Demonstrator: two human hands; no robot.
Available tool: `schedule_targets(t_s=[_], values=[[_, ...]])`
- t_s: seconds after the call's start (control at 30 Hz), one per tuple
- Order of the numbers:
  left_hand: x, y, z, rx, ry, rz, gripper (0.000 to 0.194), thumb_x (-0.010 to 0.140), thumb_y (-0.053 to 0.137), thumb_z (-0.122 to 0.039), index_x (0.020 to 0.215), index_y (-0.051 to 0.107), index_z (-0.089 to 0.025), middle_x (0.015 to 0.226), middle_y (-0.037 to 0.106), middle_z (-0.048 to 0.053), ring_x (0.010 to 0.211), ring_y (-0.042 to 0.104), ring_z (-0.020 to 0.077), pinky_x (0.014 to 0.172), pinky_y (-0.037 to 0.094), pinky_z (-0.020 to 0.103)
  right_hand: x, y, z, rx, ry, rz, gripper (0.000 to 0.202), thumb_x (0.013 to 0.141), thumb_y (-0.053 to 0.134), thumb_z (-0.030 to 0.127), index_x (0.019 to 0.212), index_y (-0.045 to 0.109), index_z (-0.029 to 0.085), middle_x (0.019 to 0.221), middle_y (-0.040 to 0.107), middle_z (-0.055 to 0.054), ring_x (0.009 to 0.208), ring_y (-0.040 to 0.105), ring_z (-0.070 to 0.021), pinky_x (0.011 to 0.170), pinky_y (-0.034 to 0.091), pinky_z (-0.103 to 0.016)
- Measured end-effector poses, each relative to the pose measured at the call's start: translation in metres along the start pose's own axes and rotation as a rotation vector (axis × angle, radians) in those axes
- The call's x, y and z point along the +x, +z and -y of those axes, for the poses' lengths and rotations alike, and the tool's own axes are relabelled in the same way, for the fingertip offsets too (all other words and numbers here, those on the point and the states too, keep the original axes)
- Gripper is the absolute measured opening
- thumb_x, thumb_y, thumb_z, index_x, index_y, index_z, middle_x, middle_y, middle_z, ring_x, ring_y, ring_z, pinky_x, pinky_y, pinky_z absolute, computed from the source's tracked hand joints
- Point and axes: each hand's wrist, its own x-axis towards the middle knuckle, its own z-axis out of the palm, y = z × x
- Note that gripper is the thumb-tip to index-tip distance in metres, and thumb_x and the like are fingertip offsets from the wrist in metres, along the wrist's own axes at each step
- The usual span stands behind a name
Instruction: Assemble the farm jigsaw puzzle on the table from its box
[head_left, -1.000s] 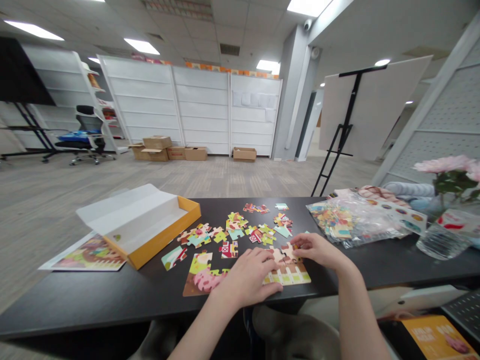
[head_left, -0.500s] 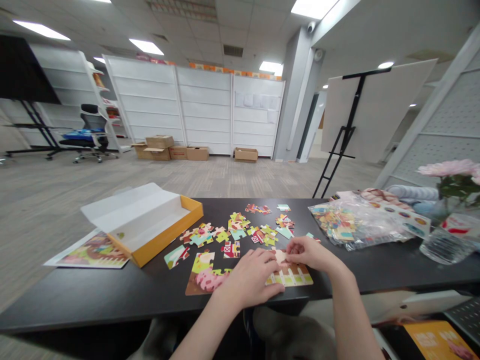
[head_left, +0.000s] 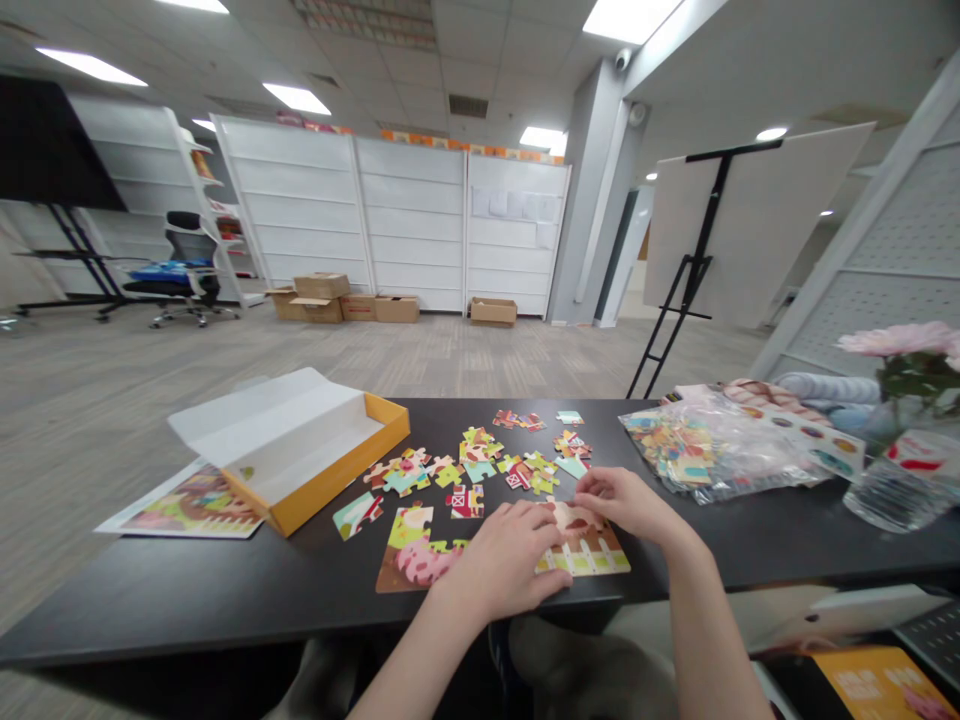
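A partly joined jigsaw puzzle lies near the front edge of the black table, with a pink pig at its left and a white fence at its lower right. My left hand rests flat across its middle, fingers stretched out, and covers part of it. At the upper right of the joined part, my right hand has its fingers bent together on a puzzle piece, which they partly hide. Beyond the hands are loose pieces, among them a red barn piece and a green-and-white piece.
An open yellow box stands at the left, beside a printed picture sheet. To the right lie a clear bag of pieces and a glass vase with pink flowers. The table's front edge runs close below the puzzle.
My right fingers have shifted slightly, and more of the brown-and-white piece beneath them shows. My left hand stays on the puzzle. The whole view has moved a little.
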Motion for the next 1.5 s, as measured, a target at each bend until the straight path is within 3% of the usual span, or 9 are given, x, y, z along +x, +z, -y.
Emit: schedule_targets(t_s=[0.2, 0.33, 0.4, 0.6, 0.77, 0.87, 1.0, 1.2, 1.5], values=[[0.002, -0.003, -0.001, -0.017, -0.015, 0.031, 0.034, 0.088, 0.07, -0.043, 0.119, 0.066, -0.028, 0.12, 0.067, 0.004, 0.118, 0.059, 0.0276, 0.1, 0.048, 0.043, 0.003, -0.027, -0.019, -0.104, 0.036, -0.606, 0.034, 0.081, 0.056, 0.05, 0.086, 0.068, 0.019, 0.082, 0.073, -0.01, 0.068, 0.066, -0.0226, 0.066, 0.052, -0.035], [0.001, -0.005, -0.001, -0.029, -0.026, 0.04, 0.03, 0.089, 0.07, -0.042, 0.114, 0.068, -0.026, 0.12, 0.068, 0.005, 0.117, 0.06, 0.0275, 0.1, 0.048, 0.043, 0.002, -0.041, -0.046, -0.397, 0.146, -0.809, 0.036, 0.082, 0.05, 0.041, 0.097, 0.071, 0.016, 0.102, 0.074, -0.017, 0.084, 0.069, -0.0281, 0.08, 0.051, -0.041], [0.0, -0.005, -0.001, -0.033, -0.025, 0.044, 0.031, 0.088, 0.071, -0.042, 0.115, 0.068, -0.027, 0.121, 0.068, 0.005, 0.117, 0.06, 0.0277, 0.1, 0.048, 0.044, -0.001, -0.046, -0.059, -0.486, 0.206, -0.788, 0.037, 0.084, 0.05, 0.041, 0.099, 0.072, 0.015, 0.106, 0.074, -0.018, 0.088, 0.069, -0.0303, 0.081, 0.05, -0.042], [-0.001, -0.003, 0.001, -0.044, -0.021, 0.039, 0.032, 0.088, 0.07, -0.043, 0.117, 0.067, -0.029, 0.122, 0.067, 0.004, 0.118, 0.06, 0.0275, 0.099, 0.048, 0.043, -0.001, -0.043, -0.075, -0.466, 0.252, -0.503, 0.036, 0.077, 0.066, 0.047, 0.097, 0.074, 0.018, 0.103, 0.077, -0.015, 0.091, 0.071, -0.0316, 0.079, 0.051, -0.04], [0.0, -0.001, 0.001, -0.034, -0.013, 0.017, 0.033, 0.087, 0.072, -0.043, 0.116, 0.068, -0.028, 0.12, 0.069, 0.004, 0.119, 0.059, 0.0269, 0.098, 0.048, 0.041, 0.009, -0.02, -0.038, -0.472, 0.046, -0.549, 0.036, 0.084, 0.058, 0.041, 0.106, 0.072, 0.017, 0.11, 0.074, -0.014, 0.09, 0.069, -0.0268, 0.084, 0.05, -0.038], [0.0, -0.001, 0.0, -0.037, -0.014, 0.015, 0.033, 0.086, 0.073, -0.042, 0.116, 0.067, -0.029, 0.12, 0.069, 0.003, 0.117, 0.06, 0.027, 0.097, 0.048, 0.041, 0.017, 0.001, -0.008, -0.433, -0.108, -0.453, 0.032, 0.089, 0.054, 0.04, 0.106, 0.072, 0.019, 0.108, 0.073, -0.011, 0.091, 0.066, -0.025, 0.086, 0.049, -0.038], [-0.001, 0.001, 0.001, -0.053, -0.016, 0.005, 0.027, 0.086, 0.074, -0.04, 0.108, 0.069, -0.026, 0.115, 0.07, 0.003, 0.115, 0.06, 0.0255, 0.098, 0.047, 0.039, 0.031, 0.03, 0.017, -0.461, -0.134, -0.314, 0.026, 0.09, 0.057, 0.036, 0.104, 0.072, 0.019, 0.107, 0.073, -0.011, 0.101, 0.064, -0.0272, 0.092, 0.046, -0.038], [-0.005, -0.002, -0.001, -0.066, -0.004, 0.005, 0.027, 0.088, 0.071, -0.038, 0.111, 0.069, -0.025, 0.115, 0.069, 0.003, 0.114, 0.06, 0.0236, 0.101, 0.046, 0.037, 0.049, 0.054, 0.019, -0.596, -0.105, -0.246, 0.023, 0.093, 0.056, 0.03, 0.103, 0.072, 0.017, 0.117, 0.071, -0.015, 0.113, 0.059, -0.0293, 0.102, 0.038, -0.041], [-0.018, -0.007, 0.008, -0.064, -0.014, -0.012, 0.025, 0.088, 0.071, -0.039, 0.109, 0.07, -0.025, 0.113, 0.07, 0.003, 0.113, 0.06, 0.0238, 0.099, 0.046, 0.038, 0.061, 0.057, 0.01, -0.611, -0.024, -0.222, 0.031, 0.093, 0.053, 0.021, 0.12, 0.067, 0.016, 0.121, 0.07, -0.015, 0.117, 0.059, -0.0289, 0.1, 0.039, -0.037]])
